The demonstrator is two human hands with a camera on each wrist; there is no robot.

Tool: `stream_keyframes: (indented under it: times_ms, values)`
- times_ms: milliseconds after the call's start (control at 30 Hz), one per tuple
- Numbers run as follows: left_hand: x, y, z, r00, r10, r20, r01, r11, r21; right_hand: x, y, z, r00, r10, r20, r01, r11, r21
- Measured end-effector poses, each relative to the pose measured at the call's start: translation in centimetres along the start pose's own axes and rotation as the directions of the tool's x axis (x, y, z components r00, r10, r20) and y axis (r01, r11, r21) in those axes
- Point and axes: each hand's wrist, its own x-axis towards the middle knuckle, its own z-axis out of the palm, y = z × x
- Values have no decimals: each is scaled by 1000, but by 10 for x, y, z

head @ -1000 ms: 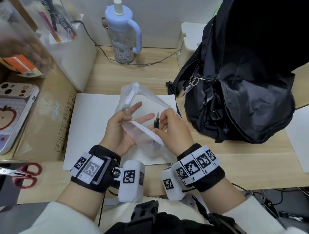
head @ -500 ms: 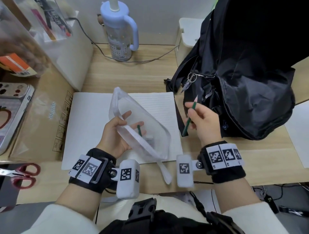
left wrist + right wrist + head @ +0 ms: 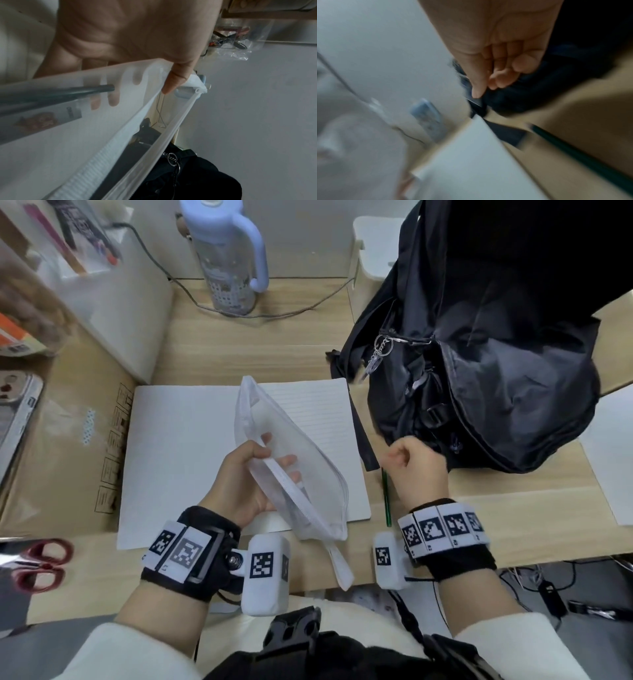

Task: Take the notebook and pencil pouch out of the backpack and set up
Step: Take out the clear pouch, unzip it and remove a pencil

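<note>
Left hand (image 3: 245,479): grips translucent white zippered pencil pouch (image 3: 294,460), unzipped, above open lined white notebook (image 3: 178,453).
Right hand (image 3: 416,467): fingers curled, empty, over green pencil (image 3: 387,501) on wooden desk (image 3: 260,350).
Black fabric backpack (image 3: 479,354): far right.

Notebook (image 3: 191,446) on table (image 3: 274,350); pouch (image 3: 291,460) above it; pencil (image 3: 387,498) just right; backpack (image 3: 496,354) behind-right; bottle (image 3: 229,258) behind.

A light wooden desk (image 3: 274,350) fills the middle of the frame. On it an open lined notebook (image 3: 178,446) lies flat at centre, a green pencil (image 3: 386,494) just beside its right edge, a black backpack (image 3: 496,364) at upper right, and a blue-lidded bottle (image 3: 229,268) with a cable (image 3: 291,313) at the top.
</note>
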Motion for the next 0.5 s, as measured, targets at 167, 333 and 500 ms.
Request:
stream_keyframes:
  times_ms: [167,333,500]
  values:
    - [-2,-4,10,991,41,129,-41,999,-2,-33,-79,-7,828,-402,391,337,914,227]
    - [-6,-1,12,980,35,197,-33,999,-10,-38,-74,15,751,-341,565,597,717,-361]
    - [-10,-2,13,982,2,187,-1,1000,-4,-34,-63,15,742,-353,569,608,713,-350]
